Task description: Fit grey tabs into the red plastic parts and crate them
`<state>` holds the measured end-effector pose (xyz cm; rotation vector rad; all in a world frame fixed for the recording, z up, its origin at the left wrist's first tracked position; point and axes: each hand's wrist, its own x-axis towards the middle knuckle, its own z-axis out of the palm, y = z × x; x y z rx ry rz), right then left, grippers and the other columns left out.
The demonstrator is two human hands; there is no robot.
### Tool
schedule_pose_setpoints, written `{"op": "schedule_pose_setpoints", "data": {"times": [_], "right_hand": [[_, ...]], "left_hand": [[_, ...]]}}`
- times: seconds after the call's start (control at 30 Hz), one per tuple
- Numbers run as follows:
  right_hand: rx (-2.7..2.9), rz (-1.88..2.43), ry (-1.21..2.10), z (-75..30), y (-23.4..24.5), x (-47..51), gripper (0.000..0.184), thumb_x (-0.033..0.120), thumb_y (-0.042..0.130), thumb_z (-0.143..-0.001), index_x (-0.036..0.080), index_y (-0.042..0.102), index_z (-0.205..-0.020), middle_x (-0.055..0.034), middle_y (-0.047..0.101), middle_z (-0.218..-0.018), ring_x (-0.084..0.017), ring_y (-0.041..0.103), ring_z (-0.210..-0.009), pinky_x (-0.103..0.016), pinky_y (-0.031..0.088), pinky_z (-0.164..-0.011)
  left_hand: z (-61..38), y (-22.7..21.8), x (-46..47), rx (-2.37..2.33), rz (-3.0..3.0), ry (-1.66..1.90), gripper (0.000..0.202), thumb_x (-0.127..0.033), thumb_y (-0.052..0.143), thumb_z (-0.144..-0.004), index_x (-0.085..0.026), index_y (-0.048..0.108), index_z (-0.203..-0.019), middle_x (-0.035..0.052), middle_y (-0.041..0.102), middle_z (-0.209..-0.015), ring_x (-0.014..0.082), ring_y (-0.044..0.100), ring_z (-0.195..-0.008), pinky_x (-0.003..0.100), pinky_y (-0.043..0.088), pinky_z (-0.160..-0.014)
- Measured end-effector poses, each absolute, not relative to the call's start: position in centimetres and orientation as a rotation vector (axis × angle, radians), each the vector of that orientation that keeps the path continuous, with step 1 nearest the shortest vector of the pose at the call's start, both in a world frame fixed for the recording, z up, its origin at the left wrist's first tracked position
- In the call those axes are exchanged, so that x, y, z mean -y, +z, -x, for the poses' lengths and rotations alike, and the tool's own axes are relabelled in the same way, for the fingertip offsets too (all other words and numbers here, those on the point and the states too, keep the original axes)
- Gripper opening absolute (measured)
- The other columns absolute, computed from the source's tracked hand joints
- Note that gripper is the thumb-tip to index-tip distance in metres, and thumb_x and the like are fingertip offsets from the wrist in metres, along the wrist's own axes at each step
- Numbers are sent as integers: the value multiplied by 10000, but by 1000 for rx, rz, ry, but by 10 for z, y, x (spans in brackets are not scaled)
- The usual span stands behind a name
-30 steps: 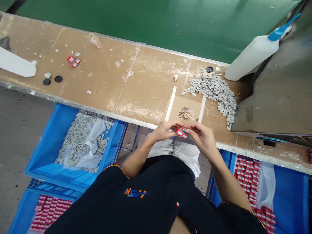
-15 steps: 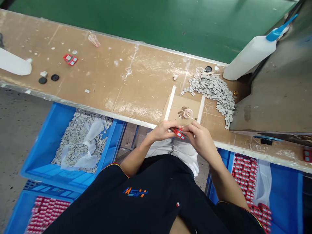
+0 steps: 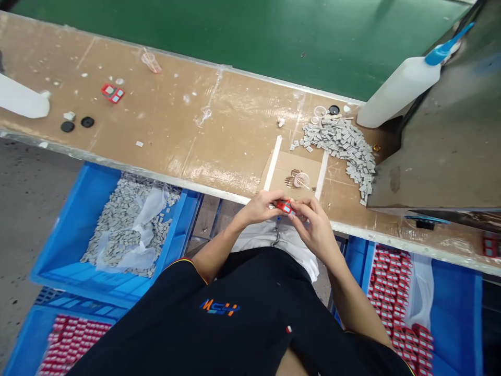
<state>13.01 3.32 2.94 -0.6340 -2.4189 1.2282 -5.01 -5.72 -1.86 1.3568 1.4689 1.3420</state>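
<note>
Both hands meet at the near edge of the brown workbench (image 3: 164, 130), over my lap. My left hand (image 3: 260, 207) and my right hand (image 3: 315, 224) are both closed around a small red part with pale inserts (image 3: 285, 207), fingers pinching it from either side. Just beyond them lies a cardboard pad (image 3: 295, 172) with a small round dish and a stick (image 3: 301, 180). A heap of small grey pieces (image 3: 344, 146) is spread on the bench to the right of the pad.
A white squeeze bottle with a blue nozzle (image 3: 399, 89) leans at the right beside a dark metal housing (image 3: 446, 136). Blue bins below hold grey pieces (image 3: 125, 224) and red parts (image 3: 395, 292). Another red part (image 3: 112, 92), black discs (image 3: 86, 122) and a second bottle (image 3: 21, 102) lie far left.
The hands have stayed together on the red part, the fingers closing further over it. The view shifted slightly down and right.
</note>
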Motion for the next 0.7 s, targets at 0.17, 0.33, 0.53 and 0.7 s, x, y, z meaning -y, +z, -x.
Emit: {"op": "schedule_pose_setpoints", "data": {"times": [0.17,0.33,0.53,0.7], "right_hand": [[2004,775,1480,-127,14,-25,296,383,666,-929,288,659,-1209,-73,601,-1125,-206,668,-987,-370,610,-844],[1788,938,1529,-116,8,-7,339,469,654,-927,244,648,-1181,-117,632,-1211,-236,691,-1033,-401,622,-865],[1765,917,1515,-114,7,-7,355,463,662,-921,235,640,-1192,-110,655,-1122,-247,697,-1020,-431,616,-899],[1941,907,1260,-115,9,-15,321,399,661,-927,252,663,-1212,-86,619,-1014,-249,671,-966,-437,615,-861]], "left_hand": [[44,-27,56,-1395,-1332,1562,193,-296,722,-867,-172,656,-999,51,734,-933,147,702,-821,241,544,-756],[41,-28,57,-1207,-1219,1610,236,-368,678,-936,-213,564,-1073,120,749,-1132,220,697,-1156,342,553,-950],[48,-17,54,-1174,-1312,1528,303,-398,755,-876,-236,644,-1108,138,669,-1367,272,487,-1441,478,459,-1128],[48,-17,53,-1231,-1132,1603,291,-455,674,-923,-178,726,-996,151,725,-1240,243,690,-1171,364,583,-939]]}}
